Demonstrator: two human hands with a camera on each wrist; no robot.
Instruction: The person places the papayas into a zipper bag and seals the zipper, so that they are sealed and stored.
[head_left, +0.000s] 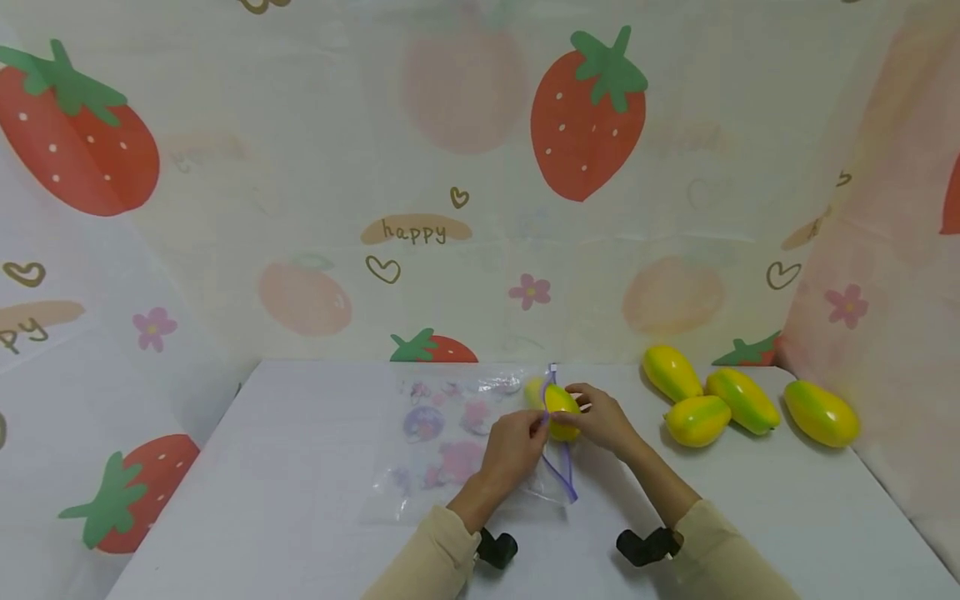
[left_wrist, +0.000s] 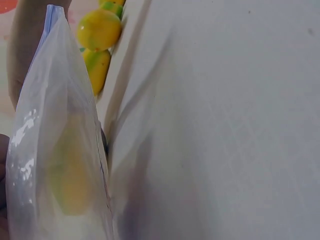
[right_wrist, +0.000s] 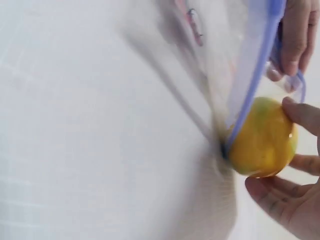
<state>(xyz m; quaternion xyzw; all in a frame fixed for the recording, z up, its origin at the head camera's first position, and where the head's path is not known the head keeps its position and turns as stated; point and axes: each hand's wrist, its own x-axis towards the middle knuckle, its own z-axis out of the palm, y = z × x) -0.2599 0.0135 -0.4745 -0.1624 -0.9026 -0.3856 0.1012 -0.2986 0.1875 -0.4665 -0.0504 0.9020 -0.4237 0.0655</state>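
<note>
A clear zip bag [head_left: 442, 479] with pink and purple prints lies on its side, its purple zip edge [right_wrist: 255, 75] parted. My left hand [head_left: 512, 446] pinches that edge between thumb and fingers. At the mouth, my right hand [head_left: 606, 423] grips a yellow-green mango-like fruit [right_wrist: 265, 142], fingertips and thumb around its outer end. The fruit's far end is inside the bag, showing blurred through the plastic in the left wrist view. Much of my left hand is cut off or hidden in that view.
On the right of the white table [head_left: 247, 492] lie several more such fruits: three touching in a cluster [head_left: 697, 421] and one apart [head_left: 821, 414] near the right side. Printed cloth walls [head_left: 420, 183] stand behind and at both sides.
</note>
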